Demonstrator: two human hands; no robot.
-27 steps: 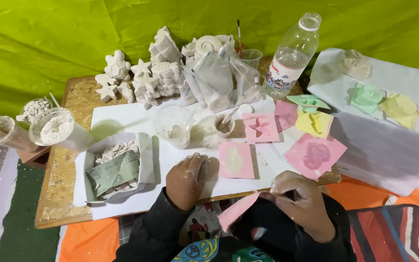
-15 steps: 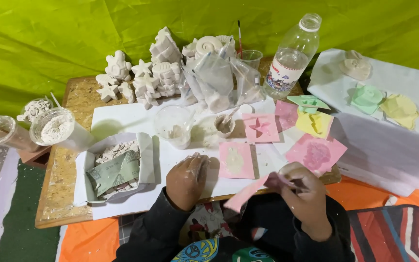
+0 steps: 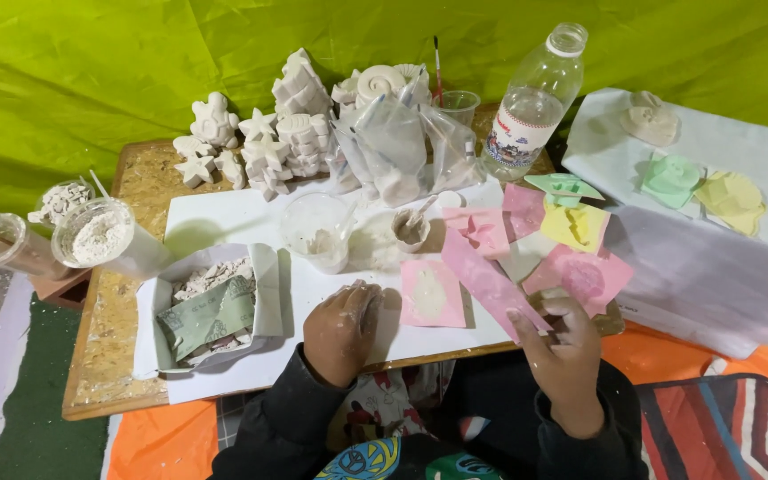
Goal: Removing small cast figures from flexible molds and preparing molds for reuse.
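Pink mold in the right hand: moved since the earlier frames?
Yes. The pink mold, in the right hand, rose from below the board's edge to over the white sheet.

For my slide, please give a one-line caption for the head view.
Right hand lifts a pink mould over the white sheet; left hand rests flat beside it.

Right hand [image 3: 562,351] gripping pink mould [image 3: 488,283], left hand [image 3: 341,327] flat on white sheet [image 3: 233,218]
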